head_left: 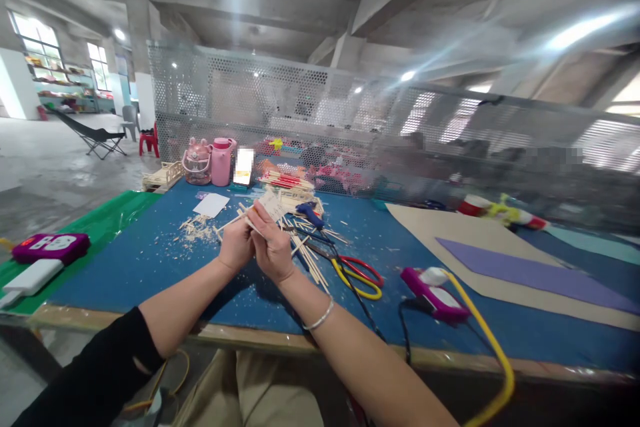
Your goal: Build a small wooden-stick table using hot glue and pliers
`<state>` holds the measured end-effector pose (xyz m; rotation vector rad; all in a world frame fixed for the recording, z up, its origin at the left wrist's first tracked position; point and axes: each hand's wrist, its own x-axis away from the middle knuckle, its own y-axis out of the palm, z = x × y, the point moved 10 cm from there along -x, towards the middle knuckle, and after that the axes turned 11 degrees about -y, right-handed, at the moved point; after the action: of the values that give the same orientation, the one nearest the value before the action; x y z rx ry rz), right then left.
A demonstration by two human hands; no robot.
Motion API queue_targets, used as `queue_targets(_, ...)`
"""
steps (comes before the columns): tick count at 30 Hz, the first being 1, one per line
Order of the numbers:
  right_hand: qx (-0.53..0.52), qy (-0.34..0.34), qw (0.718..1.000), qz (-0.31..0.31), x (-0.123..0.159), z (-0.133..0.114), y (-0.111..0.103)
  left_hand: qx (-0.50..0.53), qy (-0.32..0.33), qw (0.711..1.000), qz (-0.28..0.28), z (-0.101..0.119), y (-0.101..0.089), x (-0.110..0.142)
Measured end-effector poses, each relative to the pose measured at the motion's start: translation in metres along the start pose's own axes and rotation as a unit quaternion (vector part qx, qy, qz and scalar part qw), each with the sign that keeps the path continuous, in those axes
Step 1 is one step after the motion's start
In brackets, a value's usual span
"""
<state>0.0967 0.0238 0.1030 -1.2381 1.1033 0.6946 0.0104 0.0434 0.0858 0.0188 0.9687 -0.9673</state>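
Above the blue tabletop my left hand and my right hand meet, both with fingers closed. Between them they grip a thin pale wooden stick, its lower part hidden by the fingers. Just beyond, a pale flat wooden piece shows behind my right fingertips; I cannot tell whether it is held. Loose wooden sticks lie to the right of my right hand. Near them are a blue glue gun and scissors with red and yellow handles. Wood scraps lie left of my hands.
Along the back stand a pink-lidded jug, a pink bottle and a lit phone, before a perforated metal screen. A purple power strip with a yellow cable sits right, near purple and beige sheets.
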Motion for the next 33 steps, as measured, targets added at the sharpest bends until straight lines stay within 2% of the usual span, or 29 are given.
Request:
queue_targets(2, -0.002, 0.004, 1.000, -0.006, -0.001, 0.000, 0.001, -0.004, -0.002, 1.000, 0.004, -0.001, -0.001, 0.000)
queue_targets(6, 0.009, 0.027, 0.999, 0.023, 0.001, 0.003, -0.005, -0.013, -0.007, 1.000, 0.006, -0.004, 0.001, -0.001)
queue_targets(11, -0.013, -0.015, 0.999, -0.041, 0.001, -0.011, 0.008, -0.017, -0.006, 1.000, 0.006, -0.008, 0.003, -0.002)
queue_targets(16, 0.000, 0.005, 1.000, 0.008, 0.001, -0.005, -0.004, -0.020, -0.002, 1.000, 0.006, -0.005, 0.001, -0.001)
queue_targets(20, -0.028, -0.023, 0.999, -0.023, 0.001, -0.010, 0.004, -0.017, 0.004, 1.000, 0.004, -0.003, 0.001, -0.001)
queue_targets(26, -0.002, -0.003, 1.000, 0.005, 0.003, -0.003, -0.004, -0.016, 0.003, 1.000, -0.002, -0.005, 0.002, -0.001)
queue_targets(30, -0.032, -0.032, 0.998, -0.033, 0.002, -0.012, 0.006, -0.014, 0.006, 1.000, -0.009, -0.004, 0.004, -0.001)
queue_targets(33, -0.014, -0.007, 1.000, -0.008, 0.001, -0.004, 0.001, -0.012, -0.001, 1.000, -0.009, -0.004, 0.003, -0.001)
